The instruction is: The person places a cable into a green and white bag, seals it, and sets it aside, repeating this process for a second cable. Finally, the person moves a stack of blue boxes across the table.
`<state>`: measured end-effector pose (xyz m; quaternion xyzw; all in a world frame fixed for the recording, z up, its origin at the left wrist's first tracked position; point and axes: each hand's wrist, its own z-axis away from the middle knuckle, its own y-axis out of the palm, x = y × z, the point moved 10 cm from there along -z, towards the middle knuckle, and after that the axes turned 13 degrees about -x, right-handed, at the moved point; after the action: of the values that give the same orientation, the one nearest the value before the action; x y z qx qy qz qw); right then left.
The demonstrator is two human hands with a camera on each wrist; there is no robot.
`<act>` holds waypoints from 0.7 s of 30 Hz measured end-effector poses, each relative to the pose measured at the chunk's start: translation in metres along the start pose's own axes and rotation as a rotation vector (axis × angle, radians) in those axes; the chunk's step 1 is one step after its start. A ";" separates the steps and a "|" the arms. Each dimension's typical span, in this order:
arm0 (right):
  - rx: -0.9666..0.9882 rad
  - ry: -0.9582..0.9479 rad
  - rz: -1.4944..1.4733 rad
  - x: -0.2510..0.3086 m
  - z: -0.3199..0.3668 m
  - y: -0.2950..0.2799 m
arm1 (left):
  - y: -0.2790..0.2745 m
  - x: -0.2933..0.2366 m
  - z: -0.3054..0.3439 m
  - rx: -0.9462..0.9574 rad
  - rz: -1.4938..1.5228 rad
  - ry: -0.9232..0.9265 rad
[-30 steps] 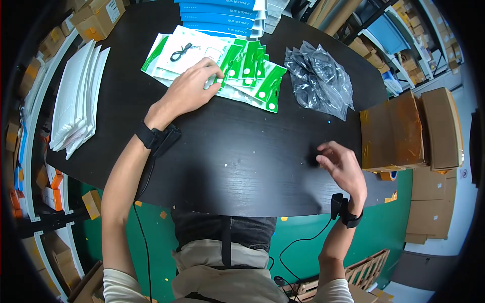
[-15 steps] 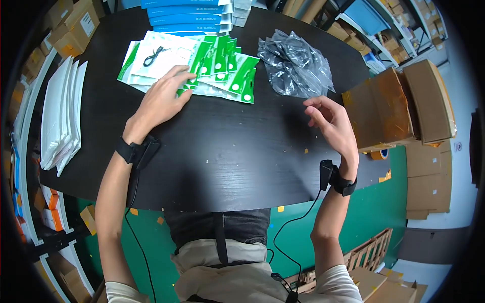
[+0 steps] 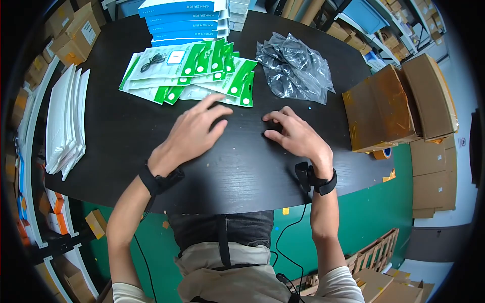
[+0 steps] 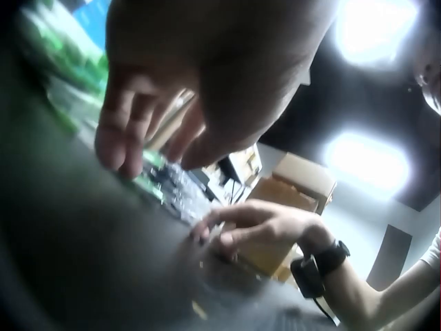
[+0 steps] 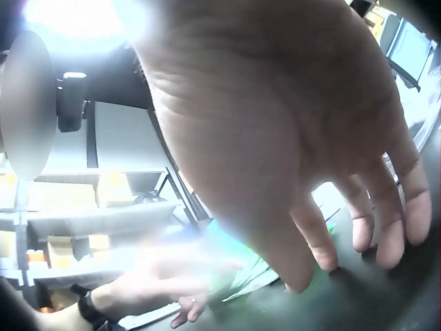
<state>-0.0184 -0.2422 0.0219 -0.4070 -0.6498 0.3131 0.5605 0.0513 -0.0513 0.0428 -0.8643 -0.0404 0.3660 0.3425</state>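
Observation:
Several green-and-white plastic packets [image 3: 242, 81] lie overlapping in a fanned pile on the dark table. A dark coiled cable [image 3: 152, 61] shows on the top packet, beside a blue-edged white label. My left hand [image 3: 192, 131] is just in front of the pile, fingers spread and loosely bent, its fingertips close to the lowest packet's edge. To its right, my right hand [image 3: 299, 135] hovers low over the table with relaxed fingers. Both hands hold nothing. In the right wrist view, the right hand's fingers [image 5: 391, 241] point down towards the table.
Blue-and-white boxes [image 3: 182, 25] are stacked behind the packets. Crumpled clear plastic bags [image 3: 295, 68] lie back right, with brown cartons [image 3: 379, 108] at the right edge. White padded mailers [image 3: 65, 121] stand in a row on the left. Cables trail from both wrist cameras.
My left hand has come off the packets towards me and to the right. My right hand has moved forward, then left, closer to the left hand. The cable packet is now uncovered.

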 end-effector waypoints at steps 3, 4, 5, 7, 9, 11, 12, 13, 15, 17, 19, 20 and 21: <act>0.051 -0.009 -0.023 0.009 -0.014 0.010 | 0.014 0.000 0.001 0.061 0.106 0.002; 0.096 0.023 -0.046 0.009 -0.021 0.014 | 0.017 0.001 0.000 0.084 0.144 -0.008; 0.140 0.055 -0.070 0.008 -0.025 0.019 | 0.020 0.001 0.000 0.107 0.180 -0.018; 0.121 0.076 -0.099 0.007 -0.032 0.021 | 0.025 0.008 0.000 0.175 0.206 -0.089; 0.086 0.129 -0.145 0.001 -0.038 0.021 | 0.038 0.019 0.004 0.311 0.272 -0.231; 0.082 0.142 -0.181 -0.004 -0.039 0.022 | 0.040 0.030 0.005 0.351 0.373 -0.360; 0.080 0.155 -0.211 -0.006 -0.038 0.021 | 0.044 0.038 0.009 0.387 0.479 -0.490; 0.077 0.168 -0.239 -0.010 -0.037 0.020 | 0.050 0.044 0.013 0.422 0.584 -0.619; 0.066 0.179 -0.250 -0.014 -0.037 0.019 | 0.052 0.048 0.010 0.376 0.654 -0.631; 0.053 0.183 -0.274 -0.014 -0.037 0.021 | 0.050 0.052 0.005 0.266 0.786 -0.660; 0.028 0.189 -0.254 -0.013 -0.035 0.019 | 0.051 0.055 0.006 0.225 0.805 -0.677; 0.005 0.184 -0.234 -0.011 -0.034 0.018 | 0.048 0.057 0.005 0.173 0.819 -0.691; -0.014 0.174 -0.217 -0.008 -0.035 0.018 | 0.044 0.060 0.007 0.115 0.830 -0.708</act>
<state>0.0195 -0.2426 0.0082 -0.3638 -0.6412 0.2097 0.6423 0.0829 -0.0619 -0.0247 -0.6115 0.2111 0.7406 0.1817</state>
